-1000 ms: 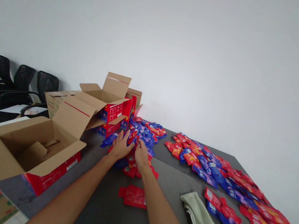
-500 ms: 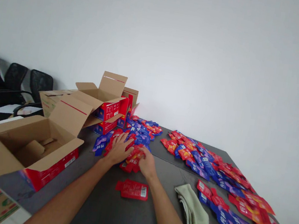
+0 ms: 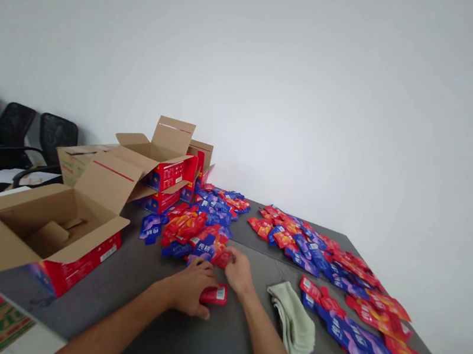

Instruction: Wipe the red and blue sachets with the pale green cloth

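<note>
My left hand (image 3: 192, 287) is low over the dark table, fingers curled over one end of a red packet (image 3: 218, 295) with a white label; the hand hides the other end. To its right, my right hand (image 3: 239, 271) pinches another red packet (image 3: 222, 258) at the near edge of a heap. That heap of red and blue packets (image 3: 192, 231) spreads just beyond both hands. A blue packet (image 3: 204, 246) with white lettering lies on its near side.
An open carton (image 3: 83, 263) stands at left, more open cartons (image 3: 169, 175) behind it. Rows of red and blue packets (image 3: 318, 256) run along the right side. A folded pale green cloth (image 3: 293, 320) lies right of my right arm. Black chairs (image 3: 58, 137) stand far left.
My left hand has come off the heap, back toward me onto the single red packet. My right hand stays by the heap's near edge. The view has shifted slightly.
</note>
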The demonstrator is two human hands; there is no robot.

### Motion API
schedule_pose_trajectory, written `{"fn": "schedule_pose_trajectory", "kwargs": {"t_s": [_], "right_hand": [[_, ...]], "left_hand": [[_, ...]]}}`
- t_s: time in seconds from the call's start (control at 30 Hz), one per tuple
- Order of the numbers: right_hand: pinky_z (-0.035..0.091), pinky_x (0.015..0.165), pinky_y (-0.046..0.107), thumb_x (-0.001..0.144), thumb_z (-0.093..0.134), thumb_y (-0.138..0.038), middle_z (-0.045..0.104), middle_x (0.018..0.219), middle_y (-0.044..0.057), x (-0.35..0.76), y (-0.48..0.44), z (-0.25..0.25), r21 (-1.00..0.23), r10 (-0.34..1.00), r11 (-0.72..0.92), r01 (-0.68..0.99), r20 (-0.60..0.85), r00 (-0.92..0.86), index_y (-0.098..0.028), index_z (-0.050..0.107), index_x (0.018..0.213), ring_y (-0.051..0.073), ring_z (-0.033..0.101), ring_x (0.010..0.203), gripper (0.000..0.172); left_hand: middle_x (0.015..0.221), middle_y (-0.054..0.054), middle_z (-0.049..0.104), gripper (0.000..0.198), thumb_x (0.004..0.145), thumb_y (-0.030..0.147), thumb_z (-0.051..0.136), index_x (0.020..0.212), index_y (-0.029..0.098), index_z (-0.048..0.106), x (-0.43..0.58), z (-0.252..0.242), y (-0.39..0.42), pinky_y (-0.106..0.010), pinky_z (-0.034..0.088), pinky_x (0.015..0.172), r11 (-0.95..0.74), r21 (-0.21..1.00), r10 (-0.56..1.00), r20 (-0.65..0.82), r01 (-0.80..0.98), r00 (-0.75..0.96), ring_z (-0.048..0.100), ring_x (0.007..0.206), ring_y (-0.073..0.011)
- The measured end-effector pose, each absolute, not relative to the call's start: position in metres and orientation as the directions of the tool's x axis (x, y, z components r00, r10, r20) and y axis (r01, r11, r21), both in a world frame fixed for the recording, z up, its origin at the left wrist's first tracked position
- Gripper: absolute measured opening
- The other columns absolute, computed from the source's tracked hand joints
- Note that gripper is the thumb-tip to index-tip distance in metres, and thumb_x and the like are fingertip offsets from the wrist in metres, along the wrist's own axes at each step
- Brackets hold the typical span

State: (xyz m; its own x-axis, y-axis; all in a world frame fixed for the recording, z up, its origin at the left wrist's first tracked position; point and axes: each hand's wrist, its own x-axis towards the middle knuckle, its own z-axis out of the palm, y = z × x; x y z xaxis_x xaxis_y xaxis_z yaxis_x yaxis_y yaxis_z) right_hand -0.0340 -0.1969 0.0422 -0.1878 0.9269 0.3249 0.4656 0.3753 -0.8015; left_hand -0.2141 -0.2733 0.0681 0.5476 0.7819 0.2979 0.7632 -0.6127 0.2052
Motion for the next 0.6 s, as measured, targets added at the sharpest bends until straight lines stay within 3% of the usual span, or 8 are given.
{"fn": "schedule_pose_trajectory", "kwargs": {"t_s": [0.1, 0.2, 0.43, 0.6], "right_hand": [[0.052, 0.092, 0.031, 0.073, 0.043, -0.007, 0.077, 0.102, 0.004, -0.031, -0.200, 0.041, -0.799, 0.929, 0.370, 0.474, 0.314, -0.195, -0.020, 0.075, 0.103, 0.021, 0.070, 0.098, 0.045], [0.052, 0.091, 0.030, 0.075, 0.043, -0.009, 0.077, 0.102, 0.004, -0.030, -0.199, 0.042, -0.798, 0.928, 0.373, 0.474, 0.319, -0.193, -0.020, 0.075, 0.103, 0.020, 0.070, 0.099, 0.044], [0.053, 0.091, 0.033, 0.082, 0.038, -0.012, 0.076, 0.102, 0.005, -0.030, -0.190, 0.042, -0.779, 0.923, 0.382, 0.497, 0.344, -0.171, -0.020, 0.074, 0.106, 0.021, 0.071, 0.098, 0.044], [0.040, 0.112, 0.040, 0.088, 0.043, -0.016, 0.063, 0.135, 0.012, -0.048, -0.189, 0.035, -0.714, 0.890, 0.455, 0.533, 0.394, -0.231, -0.016, 0.067, 0.125, 0.024, 0.057, 0.127, 0.044]], "left_hand": [[0.096, -0.003, 0.074, 0.022, 0.084, 0.041, 0.059, 0.098, 0.029, 0.072, -0.212, 0.063, -0.271, -0.041, 0.040, 0.100, -0.707, 0.138, 0.701, 0.267, 0.693, 0.662, 0.063, 0.098, -0.0229], [0.090, -0.005, 0.072, 0.027, 0.095, 0.028, 0.043, 0.089, 0.023, 0.069, -0.212, 0.061, -0.262, -0.041, 0.041, 0.097, -0.645, 0.075, 0.737, 0.327, 0.761, 0.592, 0.064, 0.094, -0.0216], [0.089, -0.006, 0.070, 0.030, 0.100, 0.027, 0.038, 0.092, 0.020, 0.065, -0.238, 0.072, -0.221, -0.037, 0.045, 0.087, -0.393, 0.101, 0.787, 0.551, 0.914, 0.278, 0.063, 0.090, -0.0211], [0.104, -0.007, 0.071, 0.027, 0.099, 0.027, 0.041, 0.099, 0.023, 0.068, -0.252, 0.079, -0.184, -0.042, 0.041, 0.093, -0.222, 0.086, 0.782, 0.611, 0.971, 0.124, 0.058, 0.108, -0.0257]]}}
